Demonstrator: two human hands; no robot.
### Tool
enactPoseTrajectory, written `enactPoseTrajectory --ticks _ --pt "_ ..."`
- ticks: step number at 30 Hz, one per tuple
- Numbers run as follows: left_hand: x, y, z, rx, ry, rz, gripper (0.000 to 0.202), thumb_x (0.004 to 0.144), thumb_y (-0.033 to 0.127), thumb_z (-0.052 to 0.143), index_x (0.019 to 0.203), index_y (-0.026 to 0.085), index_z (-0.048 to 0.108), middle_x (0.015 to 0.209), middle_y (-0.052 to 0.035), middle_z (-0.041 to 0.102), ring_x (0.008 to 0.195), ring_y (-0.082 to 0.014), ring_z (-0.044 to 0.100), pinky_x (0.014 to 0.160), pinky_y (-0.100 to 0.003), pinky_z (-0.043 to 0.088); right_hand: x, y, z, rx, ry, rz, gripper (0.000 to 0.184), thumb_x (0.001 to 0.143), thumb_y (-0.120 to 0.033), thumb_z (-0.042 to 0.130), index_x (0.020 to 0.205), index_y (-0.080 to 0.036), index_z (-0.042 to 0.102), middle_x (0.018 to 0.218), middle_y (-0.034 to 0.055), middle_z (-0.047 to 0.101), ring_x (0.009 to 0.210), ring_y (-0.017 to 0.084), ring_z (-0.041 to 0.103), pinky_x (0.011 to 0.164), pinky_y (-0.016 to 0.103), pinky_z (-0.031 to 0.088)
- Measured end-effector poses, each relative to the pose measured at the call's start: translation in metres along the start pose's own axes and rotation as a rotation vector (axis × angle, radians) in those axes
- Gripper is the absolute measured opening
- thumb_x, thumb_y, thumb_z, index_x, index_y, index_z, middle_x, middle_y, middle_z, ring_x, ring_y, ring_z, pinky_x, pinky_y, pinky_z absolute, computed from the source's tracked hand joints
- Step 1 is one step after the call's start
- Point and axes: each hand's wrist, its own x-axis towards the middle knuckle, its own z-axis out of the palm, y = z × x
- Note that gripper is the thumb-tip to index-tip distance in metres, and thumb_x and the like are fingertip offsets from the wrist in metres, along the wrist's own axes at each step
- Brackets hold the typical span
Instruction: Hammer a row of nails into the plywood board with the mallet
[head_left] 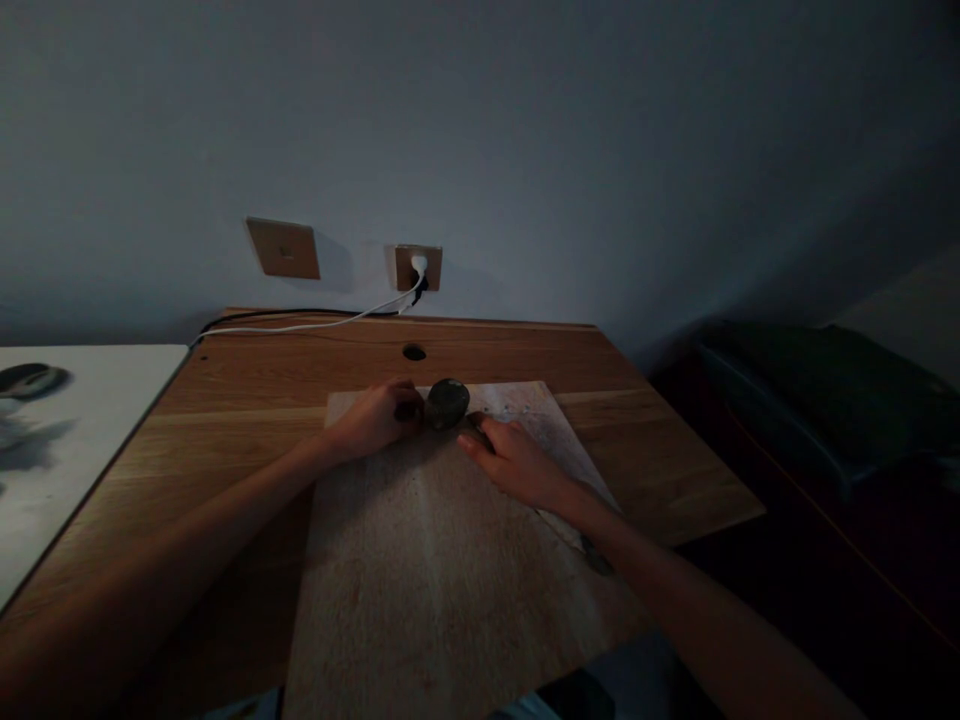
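Note:
A small dark round object [448, 403] sits near the far edge of a pale sheet of paper or board [427, 580] spread on the wooden desk [247, 420]. My left hand [375, 418] is curled, its fingertips touching the object's left side. Just right of it, my right hand [517, 462] lies on the sheet with fingers bent, pinching something small and dark that I cannot make out. The room is dim and details are hard to read.
A white cable [300, 325] runs along the desk's back edge to a plug in a wall socket [418, 267]; a second wall plate [283, 248] is left of it. A cable hole [413, 352] is in the desk. A white surface [67, 430] adjoins on the left, dark furniture [825, 400] on the right.

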Motion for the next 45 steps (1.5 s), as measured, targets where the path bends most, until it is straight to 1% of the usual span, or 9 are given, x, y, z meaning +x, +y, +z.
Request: enactPoseTrajectory --ticks 3,9,17,22,29,35,40,43,45 --pt "0.0 0.0 0.0 0.002 0.009 0.013 0.017 0.079 0.02 0.065 0.092 0.017 0.075 0.092 -0.005 0.068 0.082 -0.0175 0.064 0.075 -0.029 0.047 0.0 0.0 -0.001 0.017 -0.022 0.017 0.021 0.104 -0.033 0.048 0.095 -0.018 0.058 0.066 0.0007 0.057 0.062 0.015 0.055 0.058 0.028 0.033" --pt "0.001 -0.001 0.001 -0.004 0.007 0.009 0.018 0.079 0.02 0.064 0.093 0.017 0.075 0.094 -0.0053 0.069 0.082 -0.0176 0.065 0.075 -0.029 0.047 0.001 0.0 0.002 -0.005 0.021 -0.026 0.019 0.103 -0.033 0.05 0.093 -0.019 0.058 0.074 0.003 0.061 0.072 0.017 0.058 0.063 0.029 0.033" --pt "0.0 0.0 0.0 0.001 -0.014 0.006 0.018 0.08 0.02 0.065 0.095 0.017 0.076 0.097 -0.006 0.07 0.085 -0.0188 0.066 0.079 -0.03 0.048 0.0 -0.002 0.0 0.035 -0.001 -0.024 0.018 0.103 -0.032 0.049 0.094 -0.018 0.058 0.072 0.0013 0.058 0.067 0.015 0.056 0.06 0.028 0.033" --pt "0.0 -0.001 0.002 -0.006 0.001 -0.002 0.017 0.081 0.022 0.066 0.095 0.018 0.075 0.095 -0.0055 0.069 0.084 -0.0185 0.066 0.078 -0.03 0.048 -0.002 -0.002 -0.002 0.043 -0.031 0.016 0.02 0.103 -0.034 0.048 0.096 -0.018 0.057 0.063 -0.0013 0.055 0.059 0.014 0.054 0.058 0.028 0.034" --pt "0.0 0.0 0.0 -0.007 -0.012 0.003 0.016 0.082 0.022 0.065 0.094 0.018 0.075 0.096 -0.005 0.07 0.083 -0.0172 0.066 0.077 -0.029 0.047 0.0 0.001 0.0 0.019 0.003 -0.021 0.02 0.103 -0.034 0.049 0.093 -0.019 0.058 0.064 -0.0009 0.054 0.061 0.015 0.055 0.059 0.028 0.034" --pt "-0.001 0.003 -0.002 -0.005 -0.005 0.014 0.016 0.081 0.023 0.065 0.093 0.018 0.075 0.094 -0.0051 0.069 0.082 -0.0176 0.066 0.075 -0.029 0.048 -0.003 0.0 -0.002 0.071 -0.023 -0.002 0.021 0.103 -0.035 0.047 0.097 -0.019 0.058 0.062 -0.0018 0.054 0.057 0.014 0.054 0.057 0.027 0.035" --pt "-0.001 0.006 -0.001 0.021 0.009 0.029 0.019 0.084 0.02 0.062 0.097 0.019 0.076 0.097 -0.0055 0.07 0.085 -0.0178 0.067 0.077 -0.029 0.051 -0.012 0.013 -0.008 0.085 0.013 -0.005 0.02 0.102 -0.035 0.049 0.095 -0.019 0.058 0.06 -0.0024 0.053 0.056 0.014 0.054 0.056 0.027 0.036" --pt "-0.002 0.007 0.0 0.046 0.021 0.037 0.022 0.083 0.021 0.065 0.103 0.018 0.075 0.101 -0.0062 0.069 0.09 -0.0192 0.067 0.08 -0.029 0.052 -0.024 0.029 -0.015 0.085 0.052 0.019 0.022 0.101 -0.038 0.048 0.091 -0.02 0.057 0.06 -0.0025 0.053 0.053 0.013 0.052 0.054 0.027 0.034" --pt "-0.003 0.008 0.0 0.112 0.053 0.084 0.021 0.083 0.022 0.066 0.103 0.018 0.074 0.101 -0.0066 0.067 0.092 -0.0206 0.065 0.083 -0.032 0.052 -0.035 0.042 -0.022 0.088 0.078 0.056 0.025 0.101 -0.04 0.047 0.087 -0.021 0.055 0.06 -0.0021 0.053 0.051 0.014 0.05 0.053 0.027 0.033"
